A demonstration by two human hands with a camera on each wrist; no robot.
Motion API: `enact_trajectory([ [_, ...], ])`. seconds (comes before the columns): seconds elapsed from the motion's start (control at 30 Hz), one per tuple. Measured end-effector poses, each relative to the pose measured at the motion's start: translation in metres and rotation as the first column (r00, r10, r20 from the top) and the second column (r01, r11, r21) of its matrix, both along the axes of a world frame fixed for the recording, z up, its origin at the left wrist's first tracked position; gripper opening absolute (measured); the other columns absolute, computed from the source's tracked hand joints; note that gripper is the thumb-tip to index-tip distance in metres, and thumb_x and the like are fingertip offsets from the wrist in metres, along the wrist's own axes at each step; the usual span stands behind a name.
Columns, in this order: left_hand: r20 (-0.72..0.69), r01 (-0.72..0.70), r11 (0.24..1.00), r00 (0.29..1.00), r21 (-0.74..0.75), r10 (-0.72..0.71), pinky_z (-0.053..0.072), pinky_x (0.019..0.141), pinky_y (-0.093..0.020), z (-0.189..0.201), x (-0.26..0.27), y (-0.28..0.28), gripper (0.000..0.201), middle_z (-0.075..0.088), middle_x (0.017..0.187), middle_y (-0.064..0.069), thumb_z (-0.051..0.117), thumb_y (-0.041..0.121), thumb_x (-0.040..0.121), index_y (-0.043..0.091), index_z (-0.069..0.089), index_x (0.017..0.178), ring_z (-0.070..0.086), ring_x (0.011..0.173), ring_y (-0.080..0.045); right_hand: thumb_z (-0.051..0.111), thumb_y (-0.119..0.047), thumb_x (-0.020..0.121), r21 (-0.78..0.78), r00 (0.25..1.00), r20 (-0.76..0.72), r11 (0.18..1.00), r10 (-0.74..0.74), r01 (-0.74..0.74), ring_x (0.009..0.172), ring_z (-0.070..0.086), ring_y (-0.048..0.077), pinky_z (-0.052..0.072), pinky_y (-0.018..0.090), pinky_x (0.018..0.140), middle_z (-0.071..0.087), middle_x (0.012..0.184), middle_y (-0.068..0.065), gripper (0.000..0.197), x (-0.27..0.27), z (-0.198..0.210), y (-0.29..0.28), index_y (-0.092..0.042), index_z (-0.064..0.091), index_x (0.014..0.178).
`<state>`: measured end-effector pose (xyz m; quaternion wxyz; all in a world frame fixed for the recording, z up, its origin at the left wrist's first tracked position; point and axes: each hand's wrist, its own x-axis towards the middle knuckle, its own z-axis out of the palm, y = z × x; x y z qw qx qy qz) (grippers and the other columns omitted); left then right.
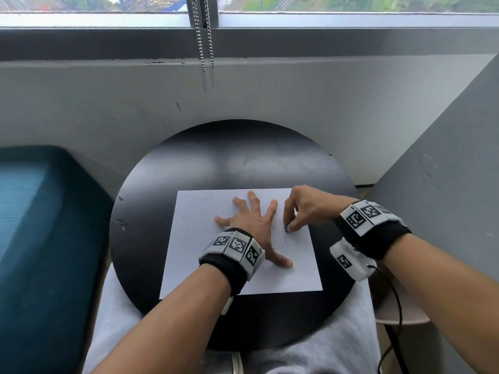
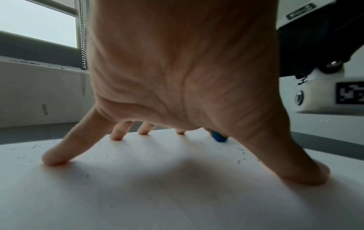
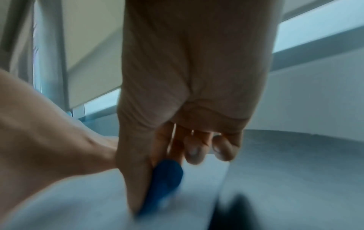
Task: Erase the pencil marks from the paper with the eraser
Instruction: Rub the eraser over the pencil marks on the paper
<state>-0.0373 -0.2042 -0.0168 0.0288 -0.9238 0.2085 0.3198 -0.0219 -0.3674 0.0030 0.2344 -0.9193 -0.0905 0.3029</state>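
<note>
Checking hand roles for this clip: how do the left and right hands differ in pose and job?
The left hand lies spread with straight fingers pressing the paper; the right hand is curled. The left hand holds nothing; the right hand pinches the blue eraser. The left hand sits mid-sheet; the right hand is near the right edge. Both wear tagged wristbands.

Paper [image 1: 205, 265] lies on the round table [image 1: 243, 152] — left hand [image 1: 252, 225] on it, eraser [image 1: 287, 229] seemingly touching, right.
</note>
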Motion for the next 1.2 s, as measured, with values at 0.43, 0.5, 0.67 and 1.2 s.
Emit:
enact_trajectory([
  [0.43, -0.004, 0.0, 1.0, 1.0, 0.016, 0.0, 0.022, 0.102, -0.08, 0.0, 0.0, 0.0, 0.144, -0.029, 0.159, -0.012, 0.071, 0.084, 0.054, 0.036, -0.022, 0.153, -0.015, 0.147, -0.046, 0.08, -0.019, 0.069, -0.025, 0.995, -0.025, 0.995, 0.099, -0.099, 0.067, 0.058, 0.003, 0.043, 0.014, 0.06, 0.072, 0.074, -0.009, 0.009, -0.03, 0.0, -0.004, -0.027, 0.075, 0.068],
  [0.5, -0.003, -0.001, 1.0, 1.0, 0.01, 0.001, 0.022, 0.102, -0.08, 0.0, 0.0, 0.0, 0.144, -0.029, 0.159, -0.012, 0.071, 0.084, 0.054, 0.036, -0.022, 0.153, -0.015, 0.147, -0.046, 0.08, -0.02, 0.069, 0.002, 0.998, 0.056, 1.0, 0.007, -0.007, 0.067, 0.057, 0.002, 0.042, 0.016, 0.062, 0.072, 0.074, -0.01, 0.007, -0.025, -0.001, -0.009, -0.025, 0.076, 0.069],
  [0.67, 0.012, 0.002, 1.0, 1.0, 0.002, -0.002, 0.022, 0.101, -0.08, -0.001, 0.0, 0.0, 0.145, -0.027, 0.16, -0.012, 0.072, 0.084, 0.053, 0.036, -0.02, 0.153, -0.013, 0.147, -0.046, 0.078, -0.018, 0.071, 0.009, 0.998, 0.017, 0.998, 0.055, -0.055, 0.065, 0.056, -0.001, 0.041, 0.014, 0.062, 0.07, 0.074, -0.011, 0.007, -0.036, -0.004, -0.007, -0.025, 0.075, 0.07],
  [1.2, 0.01, 0.001, 1.0, 1.0, -0.005, -0.001, 0.023, 0.102, -0.079, -0.003, 0.0, 0.001, 0.144, -0.027, 0.16, -0.01, 0.071, 0.085, 0.052, 0.037, -0.02, 0.153, -0.012, 0.148, -0.045, 0.077, -0.019, 0.073, 0.039, 0.992, 0.114, 0.998, -0.062, 0.058, 0.064, 0.057, -0.003, 0.044, 0.02, 0.064, 0.071, 0.078, -0.011, 0.004, -0.041, -0.009, -0.013, -0.022, 0.077, 0.076],
])
